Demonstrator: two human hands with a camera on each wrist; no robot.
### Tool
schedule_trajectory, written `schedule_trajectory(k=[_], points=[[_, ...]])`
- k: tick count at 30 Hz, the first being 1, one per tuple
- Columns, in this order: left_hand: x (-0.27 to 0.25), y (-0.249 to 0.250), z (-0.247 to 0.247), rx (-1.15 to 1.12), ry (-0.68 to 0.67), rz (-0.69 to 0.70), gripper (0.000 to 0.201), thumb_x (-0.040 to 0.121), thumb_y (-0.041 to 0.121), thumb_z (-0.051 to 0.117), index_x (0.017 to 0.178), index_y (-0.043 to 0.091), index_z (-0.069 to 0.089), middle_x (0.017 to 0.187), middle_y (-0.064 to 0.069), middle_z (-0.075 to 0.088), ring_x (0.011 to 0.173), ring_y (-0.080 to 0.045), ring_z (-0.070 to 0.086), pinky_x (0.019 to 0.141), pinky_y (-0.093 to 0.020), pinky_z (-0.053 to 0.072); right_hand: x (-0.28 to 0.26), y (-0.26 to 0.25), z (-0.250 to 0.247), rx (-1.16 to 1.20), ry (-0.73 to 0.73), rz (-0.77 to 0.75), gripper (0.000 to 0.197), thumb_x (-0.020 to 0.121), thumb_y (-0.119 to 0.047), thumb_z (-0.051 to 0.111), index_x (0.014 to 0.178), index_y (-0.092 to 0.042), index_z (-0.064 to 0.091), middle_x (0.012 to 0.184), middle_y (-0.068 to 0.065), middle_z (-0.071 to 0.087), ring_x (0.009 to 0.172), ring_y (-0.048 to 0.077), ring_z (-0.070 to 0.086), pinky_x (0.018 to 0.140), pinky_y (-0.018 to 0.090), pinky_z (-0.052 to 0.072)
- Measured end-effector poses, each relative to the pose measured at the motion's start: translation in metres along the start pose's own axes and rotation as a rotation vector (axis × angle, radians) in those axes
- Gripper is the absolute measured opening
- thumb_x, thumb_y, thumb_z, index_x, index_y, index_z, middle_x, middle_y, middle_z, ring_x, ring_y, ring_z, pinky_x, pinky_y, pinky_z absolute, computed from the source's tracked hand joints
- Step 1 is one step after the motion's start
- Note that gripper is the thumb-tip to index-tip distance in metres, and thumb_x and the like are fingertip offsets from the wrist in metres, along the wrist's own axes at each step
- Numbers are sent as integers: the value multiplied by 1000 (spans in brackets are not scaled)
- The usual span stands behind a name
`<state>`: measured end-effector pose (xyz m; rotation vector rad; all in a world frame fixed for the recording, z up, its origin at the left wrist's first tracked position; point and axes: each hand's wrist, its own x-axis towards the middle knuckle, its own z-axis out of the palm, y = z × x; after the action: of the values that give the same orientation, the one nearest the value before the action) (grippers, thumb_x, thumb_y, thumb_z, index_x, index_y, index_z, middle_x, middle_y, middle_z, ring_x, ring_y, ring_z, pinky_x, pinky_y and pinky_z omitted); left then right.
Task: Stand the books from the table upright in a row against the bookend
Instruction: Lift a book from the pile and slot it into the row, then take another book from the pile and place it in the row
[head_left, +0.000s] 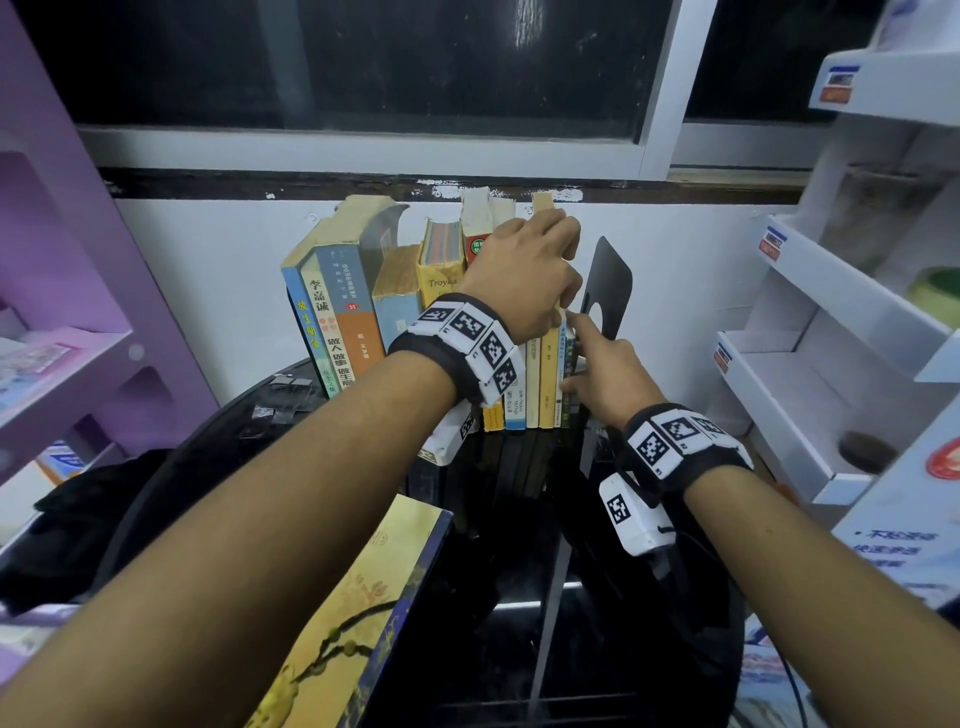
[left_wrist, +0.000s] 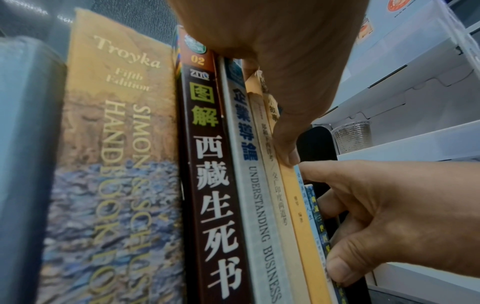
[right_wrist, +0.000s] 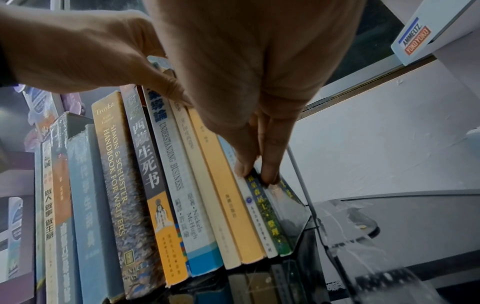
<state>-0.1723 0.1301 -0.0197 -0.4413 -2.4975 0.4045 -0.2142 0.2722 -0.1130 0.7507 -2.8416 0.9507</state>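
Observation:
Several books (head_left: 395, 306) stand upright in a row on the black glossy table (head_left: 519, 597), ending at a black bookend (head_left: 610, 280) on the right. My left hand (head_left: 563, 275) grips the top of the orange-spined book (left_wrist: 296, 205), with fingers curled over its top edge and the thumb (left_wrist: 285, 150) on its spine. Lower down, my right hand (head_left: 571, 353) pinches the thin green book (right_wrist: 270, 216) beside the bookend, its index finger (left_wrist: 311, 170) reaching up to the thin blue spine. A large yellow book (head_left: 363, 613) lies flat near the front edge.
A purple shelf unit (head_left: 62, 312) stands at the left and a white display rack (head_left: 831, 338) at the right. Behind the row is a white wall under a dark window. Black cloth (head_left: 93, 519) lies at the table's left.

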Motion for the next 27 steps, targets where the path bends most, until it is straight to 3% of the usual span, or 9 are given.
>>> schedule_trajectory(k=[9, 17, 22, 27], points=[[-1, 0, 0, 3, 10, -2, 25, 78, 47, 69, 97, 32, 74, 117, 2, 48, 122, -20, 40, 95, -38, 40, -2, -1, -1, 16, 3, 12, 72, 90, -7, 62, 144, -37, 24, 118, 12, 62, 96, 26, 68, 79, 36, 56], [-2, 0, -3, -32, -17, 15, 27, 78, 45, 69, 101, 31, 72, 124, 1, 46, 126, -20, 37, 99, -39, 38, -5, -8, -6, -31, -51, 0, 74, 94, -16, 57, 147, -41, 12, 120, 14, 62, 95, 28, 69, 79, 38, 58], [-10, 3, -6, -133, 9, -5, 26, 80, 30, 67, 106, 30, 68, 140, -1, 40, 138, -22, 27, 112, -44, 24, -15, -18, -17, -48, -100, -16, 83, 94, -13, 56, 153, -30, 1, 122, 18, 62, 100, 31, 66, 81, 34, 53], [-34, 3, -11, -263, 128, 18, 25, 76, 14, 65, 99, 23, 71, 140, -7, 44, 135, -25, 35, 112, -41, 28, -25, -21, -26, -43, -97, -41, 78, 93, -13, 56, 153, -26, 8, 126, 16, 61, 103, 29, 65, 84, 31, 50]])
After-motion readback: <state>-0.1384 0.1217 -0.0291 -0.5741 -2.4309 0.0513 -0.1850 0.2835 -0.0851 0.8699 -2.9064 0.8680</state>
